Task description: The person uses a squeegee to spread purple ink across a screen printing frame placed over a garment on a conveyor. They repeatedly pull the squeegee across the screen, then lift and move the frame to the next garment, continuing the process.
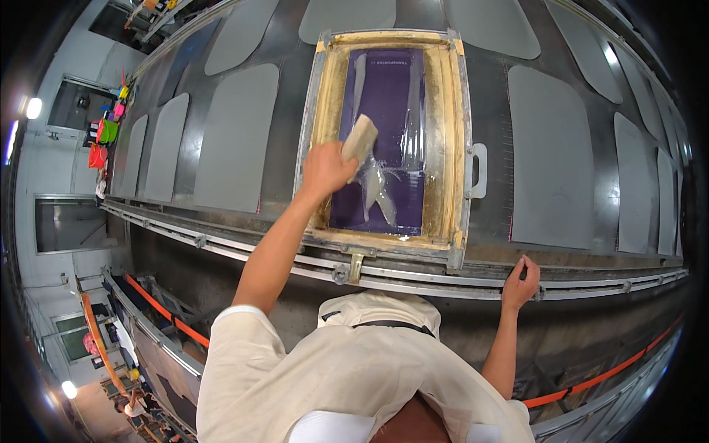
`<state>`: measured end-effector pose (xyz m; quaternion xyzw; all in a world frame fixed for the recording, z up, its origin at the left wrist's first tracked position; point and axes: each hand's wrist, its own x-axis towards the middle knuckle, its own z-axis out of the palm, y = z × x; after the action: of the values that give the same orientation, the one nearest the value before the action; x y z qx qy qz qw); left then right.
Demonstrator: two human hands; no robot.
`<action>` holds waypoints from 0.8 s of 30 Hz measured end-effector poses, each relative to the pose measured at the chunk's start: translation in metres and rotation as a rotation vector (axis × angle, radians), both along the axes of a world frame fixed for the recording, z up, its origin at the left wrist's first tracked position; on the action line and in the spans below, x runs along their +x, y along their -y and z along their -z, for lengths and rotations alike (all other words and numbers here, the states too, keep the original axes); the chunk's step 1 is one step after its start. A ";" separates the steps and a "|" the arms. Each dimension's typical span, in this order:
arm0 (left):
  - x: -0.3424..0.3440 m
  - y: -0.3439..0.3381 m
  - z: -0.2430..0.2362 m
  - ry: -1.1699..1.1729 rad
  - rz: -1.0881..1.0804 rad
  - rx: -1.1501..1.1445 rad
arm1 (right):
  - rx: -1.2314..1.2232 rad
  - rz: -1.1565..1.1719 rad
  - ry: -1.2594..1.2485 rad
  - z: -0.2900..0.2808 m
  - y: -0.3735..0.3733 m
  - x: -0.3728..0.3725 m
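My left hand is wrapped round a beige squeegee, held tilted over a screen-printing frame. The frame has a yellowed, tape-covered border round a purple mesh panel. Wet, glossy whitish ink lies in a streaked, forked smear just below the squeegee, and paler streaks run up the panel's sides. My right hand is beside the table's near rail, right of the frame, with its fingers curled to the thumb. A dark gap shows inside the curl, and I see nothing held there.
Grey rounded panels lie in rows on the dark table on both sides. A white handle sticks out from the frame's right side. A metal rail with a brass-coloured bracket runs along the near edge. Another person is at the far lower left.
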<state>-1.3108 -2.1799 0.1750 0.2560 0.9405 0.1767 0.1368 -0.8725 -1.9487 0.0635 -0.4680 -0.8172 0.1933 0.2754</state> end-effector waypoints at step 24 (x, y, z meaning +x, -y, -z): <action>-0.116 -0.115 0.030 -0.143 0.058 -0.069 | -0.245 0.163 -0.144 -0.025 -0.048 -0.107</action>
<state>-1.4271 -2.0651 0.1449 0.2902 0.9456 0.1215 0.0828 -0.9793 -1.9005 0.0888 -0.5479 -0.7249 0.3014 0.2890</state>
